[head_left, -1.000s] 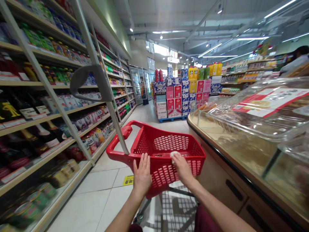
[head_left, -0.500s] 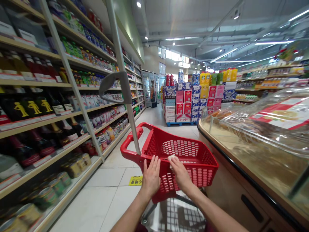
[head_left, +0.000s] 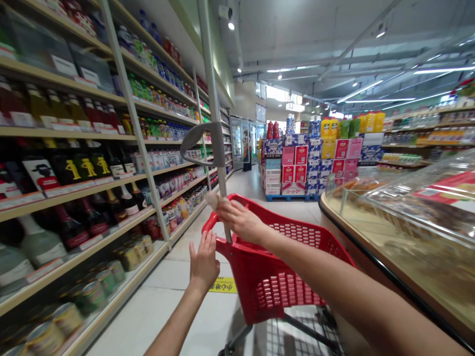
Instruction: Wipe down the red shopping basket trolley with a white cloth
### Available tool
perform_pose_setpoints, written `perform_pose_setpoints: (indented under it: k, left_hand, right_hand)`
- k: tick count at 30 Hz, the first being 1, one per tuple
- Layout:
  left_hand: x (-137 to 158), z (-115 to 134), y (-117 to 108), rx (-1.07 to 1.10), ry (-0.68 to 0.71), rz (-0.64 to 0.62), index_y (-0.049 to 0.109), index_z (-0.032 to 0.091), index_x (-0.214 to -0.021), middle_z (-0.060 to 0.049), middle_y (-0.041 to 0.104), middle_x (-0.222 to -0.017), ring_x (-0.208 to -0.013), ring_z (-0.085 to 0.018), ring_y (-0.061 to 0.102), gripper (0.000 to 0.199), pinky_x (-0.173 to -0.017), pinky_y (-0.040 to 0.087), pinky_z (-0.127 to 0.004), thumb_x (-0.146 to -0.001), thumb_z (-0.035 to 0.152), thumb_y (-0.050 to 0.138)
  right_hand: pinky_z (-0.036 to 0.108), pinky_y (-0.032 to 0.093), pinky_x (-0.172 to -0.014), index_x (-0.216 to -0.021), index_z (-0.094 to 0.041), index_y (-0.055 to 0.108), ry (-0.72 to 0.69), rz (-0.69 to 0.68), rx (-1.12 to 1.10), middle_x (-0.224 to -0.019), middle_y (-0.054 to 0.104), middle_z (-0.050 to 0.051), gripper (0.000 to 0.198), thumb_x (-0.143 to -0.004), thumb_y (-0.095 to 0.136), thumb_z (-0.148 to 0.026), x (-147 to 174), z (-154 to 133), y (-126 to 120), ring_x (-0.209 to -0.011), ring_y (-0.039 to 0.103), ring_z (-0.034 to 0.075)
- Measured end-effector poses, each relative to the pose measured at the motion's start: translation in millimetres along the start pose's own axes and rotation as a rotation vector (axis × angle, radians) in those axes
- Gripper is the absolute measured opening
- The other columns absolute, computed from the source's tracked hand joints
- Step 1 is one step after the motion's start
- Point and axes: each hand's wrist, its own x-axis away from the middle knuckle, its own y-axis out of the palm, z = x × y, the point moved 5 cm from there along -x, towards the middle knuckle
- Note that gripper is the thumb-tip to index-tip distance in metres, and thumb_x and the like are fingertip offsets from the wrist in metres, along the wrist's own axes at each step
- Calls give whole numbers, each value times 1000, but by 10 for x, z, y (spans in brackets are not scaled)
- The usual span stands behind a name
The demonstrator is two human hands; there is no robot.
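Note:
A red shopping cart with a perforated plastic basket (head_left: 274,262) stands in front of me, and its basket looks bare inside where it shows. My left hand (head_left: 205,264) lies on the near end of the cart's red handle (head_left: 210,223), fingers stretched out and thumb apart. My right hand (head_left: 239,217) reaches across to the handle's far side, closed on a crumpled white tissue or cloth (head_left: 212,200). Beside the right hand a grey metal pole (head_left: 222,185) rises from the cart, with a grey plastic loop grip (head_left: 215,143) partway up.
Shelves of bottles and cans (head_left: 129,163) line the left. A glass-edged counter (head_left: 371,222) with clear-packed food runs along the right. Stacked drink cartons (head_left: 297,163) stand on a blue pallet ahead. A yellow floor sign (head_left: 223,285) lies beside the cart.
My right hand has moved left and up with the tissue, from the basket's near rim to the handle. My left hand has shifted left from the basket's side onto the handle.

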Motion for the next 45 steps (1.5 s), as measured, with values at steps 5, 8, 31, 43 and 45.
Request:
perform_pose_setpoints:
  k: [5, 8, 31, 43, 45]
  left_hand:
    - [-2, -4, 14, 22, -7, 2, 33, 7, -129, -13, 30, -138, -130, -24, 21, 70, -103, 15, -55, -59, 9, 39]
    - [3, 4, 1, 18, 7, 22, 32, 9, -129, -12, 28, -139, -130, -25, 20, 71, -102, 15, -57, -58, 7, 39]
    - [-220, 69, -255, 196, 145, 97, 54, 20, -83, -5, 62, -88, -95, -24, 52, 14, -96, 25, -51, -74, 31, 55]
    - [-132, 987, -405, 434, 394, -43, 56, 19, -100, -6, 62, -97, -94, -20, 53, 28, -96, 33, -41, -73, 23, 49]
    - [-231, 920, -395, 497, 320, -47, 53, 21, -109, -7, 58, -111, -106, -21, 48, 33, -100, 27, -47, -77, 29, 45]
  right_hand:
    - [37, 28, -104, -115, -10, 52, -84, -115, -23, -123, 52, 8, 33, -86, 39, -15, 285, -210, 202, -124, 33, 19]
    - [43, 22, -106, -124, -9, 44, 88, -14, 11, -133, 41, 9, 40, -84, 38, -10, -91, 120, -90, -129, 22, 22]
    - [44, 40, -95, -119, -22, 52, 975, 222, -250, -119, 55, 8, 51, -76, 34, 0, 1994, -357, 841, -115, 45, 20]
    - [41, 37, -97, -119, -19, 51, 1052, 386, -455, -125, 50, 9, 47, -78, 36, -6, 1768, -436, 159, -117, 43, 20]
    - [41, 39, -96, -117, -20, 54, 1067, 371, -425, -123, 52, 9, 48, -76, 36, -4, 1948, -402, 51, -116, 45, 19]
